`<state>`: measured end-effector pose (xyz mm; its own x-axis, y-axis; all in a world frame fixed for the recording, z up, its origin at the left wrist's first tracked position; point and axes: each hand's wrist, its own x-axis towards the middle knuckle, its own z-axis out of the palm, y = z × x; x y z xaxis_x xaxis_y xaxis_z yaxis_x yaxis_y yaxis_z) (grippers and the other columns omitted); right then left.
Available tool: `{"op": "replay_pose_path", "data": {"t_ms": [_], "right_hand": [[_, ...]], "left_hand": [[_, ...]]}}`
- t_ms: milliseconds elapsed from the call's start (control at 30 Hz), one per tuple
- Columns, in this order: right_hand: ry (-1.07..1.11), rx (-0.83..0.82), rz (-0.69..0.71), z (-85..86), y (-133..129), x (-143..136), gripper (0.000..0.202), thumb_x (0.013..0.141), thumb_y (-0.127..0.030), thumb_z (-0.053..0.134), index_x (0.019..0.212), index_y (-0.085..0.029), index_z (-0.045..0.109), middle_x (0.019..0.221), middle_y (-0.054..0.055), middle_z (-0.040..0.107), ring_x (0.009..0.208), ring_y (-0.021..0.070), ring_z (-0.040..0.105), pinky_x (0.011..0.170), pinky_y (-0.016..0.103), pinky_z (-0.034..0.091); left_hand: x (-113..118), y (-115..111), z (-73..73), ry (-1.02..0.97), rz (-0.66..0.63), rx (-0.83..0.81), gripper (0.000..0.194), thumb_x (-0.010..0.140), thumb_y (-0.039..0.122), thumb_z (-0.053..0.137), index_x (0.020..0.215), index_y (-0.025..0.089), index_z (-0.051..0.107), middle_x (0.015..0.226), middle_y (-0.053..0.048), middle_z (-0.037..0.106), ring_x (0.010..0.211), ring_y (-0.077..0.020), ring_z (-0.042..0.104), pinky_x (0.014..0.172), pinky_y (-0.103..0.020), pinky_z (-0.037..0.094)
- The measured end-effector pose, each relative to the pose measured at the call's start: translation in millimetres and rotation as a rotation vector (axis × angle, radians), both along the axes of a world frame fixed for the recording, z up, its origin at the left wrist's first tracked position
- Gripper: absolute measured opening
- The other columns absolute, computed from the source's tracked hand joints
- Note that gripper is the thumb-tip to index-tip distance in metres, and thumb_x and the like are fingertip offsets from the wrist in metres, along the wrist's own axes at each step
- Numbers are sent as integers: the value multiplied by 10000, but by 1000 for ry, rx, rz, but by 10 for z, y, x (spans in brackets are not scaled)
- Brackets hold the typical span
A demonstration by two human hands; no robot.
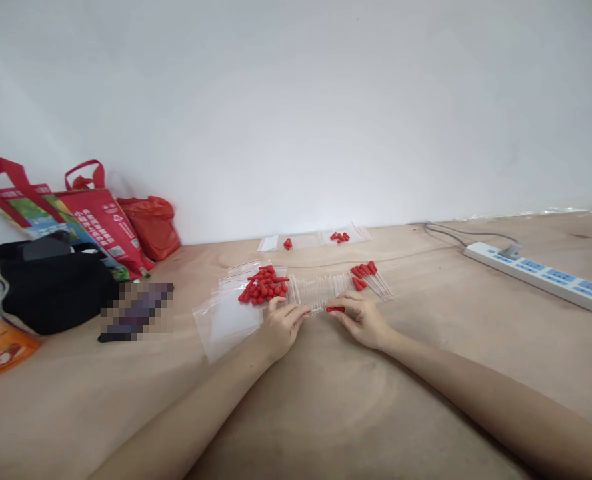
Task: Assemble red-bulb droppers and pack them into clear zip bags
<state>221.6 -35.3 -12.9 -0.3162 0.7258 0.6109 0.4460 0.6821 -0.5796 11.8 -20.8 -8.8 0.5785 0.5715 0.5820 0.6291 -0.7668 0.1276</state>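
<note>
My left hand [280, 328] is closed in a pinch on a thin pale stick [317, 311] that points right. Between the thumb and fingers of my right hand [362, 321] is a red teardrop-shaped piece [335, 309], facing the stick's end. Whether the two touch is too small to tell. Just beyond my hands lies a row of pale sticks [316, 288]. Left of the row, a pile of red pieces [263, 285] rests on clear zip bags [231, 320]. To its right are several sticks with red tips [371, 272], fanned out.
Farther back, more flat clear bags [303, 241] lie near the wall with small red pieces [339, 237] on them. A white power strip [541, 273] with a grey cable is at right. Shopping bags [103, 227], a black bag [51, 287] and an orange packet [3, 343] stand left.
</note>
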Motion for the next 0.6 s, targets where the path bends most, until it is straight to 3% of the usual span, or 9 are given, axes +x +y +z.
{"op": "replay_pose_path", "data": {"t_ms": [367,600], "right_hand": [[20,-98,52,0,-12,-33,151,800,-258,481,867,-201,604,744,29,621,637,127,547,577,248,438],[41,-95,25,-18,1,-26,157,802,-219,467,892,-187,590,787,43,616,710,142,559,641,270,448]], "left_hand": [[14,1,3,9,-29,-28,226,870,196,366,933,224,582,828,-13,677,720,-128,598,854,-364,290],[15,-8,13,-5,-30,-9,232,882,205,349,938,216,573,818,-14,677,705,-122,599,857,-359,290]]}}
